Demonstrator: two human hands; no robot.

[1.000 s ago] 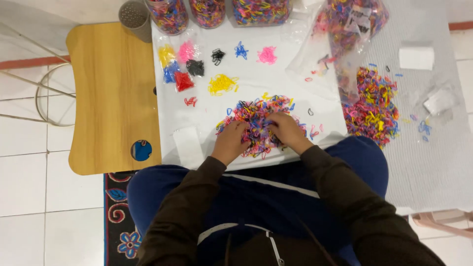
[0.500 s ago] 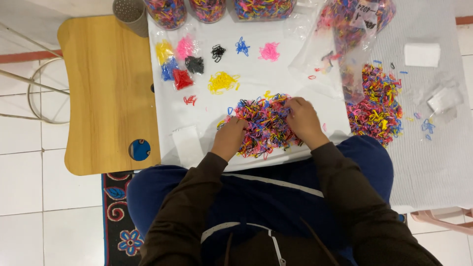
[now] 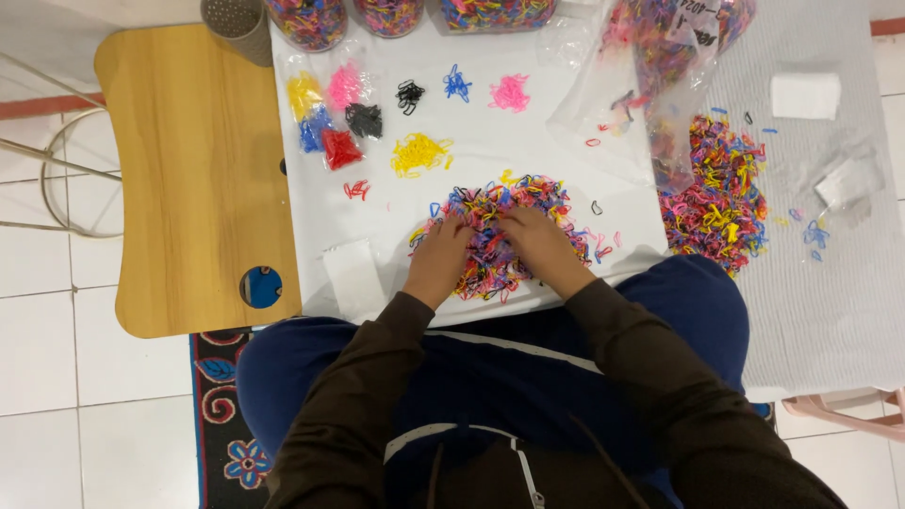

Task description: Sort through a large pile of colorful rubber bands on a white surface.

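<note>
Under both hands [image 3: 490,254]: mixed rubber-band pile [image 3: 495,203], touching.

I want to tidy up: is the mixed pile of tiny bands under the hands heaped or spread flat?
Loosely heaped: the mixed pile bunches between both hands, with strays around.

Hands [image 3: 490,250] on band pile [image 3: 500,203], jars [image 3: 391,14] behind
</note>
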